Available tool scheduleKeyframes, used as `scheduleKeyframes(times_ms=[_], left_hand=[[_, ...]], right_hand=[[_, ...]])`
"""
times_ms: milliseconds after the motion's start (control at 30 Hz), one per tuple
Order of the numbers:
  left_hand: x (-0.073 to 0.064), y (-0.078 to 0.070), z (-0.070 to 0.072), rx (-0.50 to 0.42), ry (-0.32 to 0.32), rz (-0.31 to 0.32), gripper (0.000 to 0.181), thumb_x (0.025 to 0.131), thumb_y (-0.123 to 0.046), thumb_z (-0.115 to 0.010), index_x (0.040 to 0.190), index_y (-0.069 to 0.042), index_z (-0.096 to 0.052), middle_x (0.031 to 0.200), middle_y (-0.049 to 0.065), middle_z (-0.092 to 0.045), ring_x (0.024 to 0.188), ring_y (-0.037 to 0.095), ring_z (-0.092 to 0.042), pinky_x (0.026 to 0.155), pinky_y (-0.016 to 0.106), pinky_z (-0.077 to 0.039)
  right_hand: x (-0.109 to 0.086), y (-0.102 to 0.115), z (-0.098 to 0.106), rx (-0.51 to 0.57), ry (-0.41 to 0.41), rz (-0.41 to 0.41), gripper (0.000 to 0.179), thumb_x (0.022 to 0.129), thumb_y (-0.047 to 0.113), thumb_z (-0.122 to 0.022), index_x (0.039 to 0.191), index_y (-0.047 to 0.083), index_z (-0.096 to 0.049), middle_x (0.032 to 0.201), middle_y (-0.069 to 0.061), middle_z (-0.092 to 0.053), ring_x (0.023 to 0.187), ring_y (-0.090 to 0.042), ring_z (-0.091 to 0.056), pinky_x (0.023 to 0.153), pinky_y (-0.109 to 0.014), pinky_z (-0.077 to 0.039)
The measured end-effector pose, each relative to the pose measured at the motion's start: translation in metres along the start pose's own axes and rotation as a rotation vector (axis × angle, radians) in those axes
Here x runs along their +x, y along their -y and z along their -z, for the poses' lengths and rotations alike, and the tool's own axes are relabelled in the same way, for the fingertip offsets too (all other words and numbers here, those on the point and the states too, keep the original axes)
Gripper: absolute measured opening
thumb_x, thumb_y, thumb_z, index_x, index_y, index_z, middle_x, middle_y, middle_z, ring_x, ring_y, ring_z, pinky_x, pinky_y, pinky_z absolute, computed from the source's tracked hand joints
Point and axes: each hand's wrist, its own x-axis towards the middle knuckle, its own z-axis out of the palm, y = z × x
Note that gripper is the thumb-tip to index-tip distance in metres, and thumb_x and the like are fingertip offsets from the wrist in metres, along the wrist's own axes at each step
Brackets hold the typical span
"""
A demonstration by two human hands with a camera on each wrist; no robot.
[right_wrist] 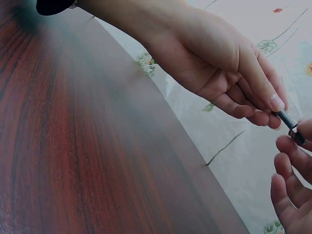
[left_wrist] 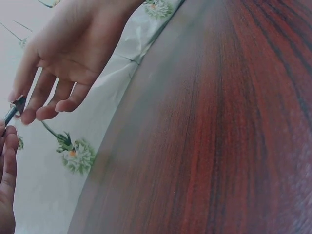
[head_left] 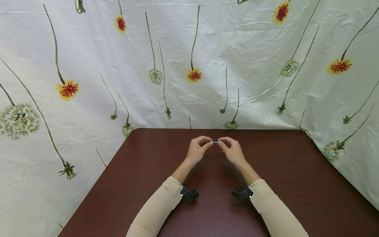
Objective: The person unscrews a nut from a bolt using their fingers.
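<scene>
Over the far part of the table, a small metal bolt spans the gap between both hands, lying roughly level. My left hand pinches its left end between thumb and fingertips. At that end sits a dark, wider piece; I cannot tell whether it is a nut or the bolt's head. The right hand pinches the other end with its thumb and index finger. Bare silver thread shows between the hands in the right wrist view. Fingertips hide both ends of the bolt in part.
A dark red-brown wooden table lies beneath the arms. Behind it and along its sides hangs a white cloth printed with flowers. Black straps sit at the cuffs of the beige sleeves.
</scene>
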Motion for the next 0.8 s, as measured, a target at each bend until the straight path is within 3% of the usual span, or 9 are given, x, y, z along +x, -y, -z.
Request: scheduleKeyframes(times_ms=[100,267,333,433,567,667,800], left_hand=[[0.000,0.000,0.001,-0.001,0.009,0.000,0.011,0.095,0.008,-0.070,0.105,0.010,-0.072,0.101,0.027,-0.073,0.095,0.043,-0.070,0.079,0.027,-0.055],[0.001,-0.001,0.002,-0.004,0.022,-0.002,0.012,0.095,0.008,-0.069,0.106,0.011,-0.072,0.101,0.028,-0.073,0.097,0.045,-0.069,0.080,0.028,-0.055],[0.001,-0.001,0.002,-0.007,0.025,-0.003,0.012,0.095,0.008,-0.069,0.106,0.011,-0.071,0.102,0.028,-0.073,0.097,0.045,-0.069,0.080,0.029,-0.055],[0.001,0.000,0.002,-0.003,0.027,-0.002,0.012,0.095,0.007,-0.070,0.107,0.011,-0.071,0.102,0.027,-0.073,0.097,0.045,-0.069,0.080,0.028,-0.055],[0.001,0.001,0.002,0.004,0.022,0.007,0.012,0.095,0.006,-0.070,0.106,0.010,-0.072,0.102,0.025,-0.074,0.097,0.043,-0.070,0.079,0.027,-0.055],[0.000,0.001,0.001,0.002,0.013,0.005,0.011,0.095,0.007,-0.070,0.105,0.010,-0.071,0.101,0.026,-0.073,0.097,0.042,-0.070,0.080,0.029,-0.056],[0.001,0.001,0.001,-0.003,0.008,-0.003,0.012,0.094,0.008,-0.070,0.105,0.012,-0.071,0.101,0.027,-0.073,0.096,0.043,-0.070,0.081,0.032,-0.057]], right_hand=[[0.000,0.000,0.000,-0.005,0.002,0.024,0.018,0.101,-0.001,-0.065,0.117,-0.010,-0.067,0.107,-0.023,-0.070,0.097,-0.031,-0.067,0.088,-0.055,-0.054],[-0.001,0.001,0.000,-0.032,0.010,0.066,0.026,0.098,-0.004,-0.067,0.123,-0.009,-0.064,0.120,-0.030,-0.065,0.108,-0.043,-0.063,0.083,-0.040,-0.051],[-0.001,0.002,-0.001,-0.044,0.003,0.048,0.026,0.101,0.001,-0.065,0.125,-0.008,-0.064,0.119,-0.029,-0.066,0.104,-0.039,-0.065,0.081,-0.036,-0.052],[0.005,-0.016,-0.001,-0.048,-0.009,0.023,0.025,0.104,0.009,-0.064,0.123,-0.007,-0.067,0.114,-0.025,-0.070,0.099,-0.035,-0.066,0.077,-0.031,-0.054],[0.014,-0.041,-0.001,-0.046,-0.021,0.052,0.019,0.101,0.005,-0.068,0.118,-0.003,-0.070,0.112,-0.020,-0.071,0.098,-0.035,-0.066,0.075,-0.030,-0.053],[0.015,-0.042,-0.001,-0.050,-0.016,0.077,0.023,0.098,0.000,-0.070,0.121,0.000,-0.068,0.117,-0.021,-0.069,0.101,-0.035,-0.065,0.078,-0.034,-0.051],[0.014,-0.042,-0.001,-0.038,-0.010,0.040,0.025,0.102,0.009,-0.067,0.125,0.000,-0.068,0.116,-0.022,-0.069,0.105,-0.041,-0.064,0.079,-0.033,-0.054]])
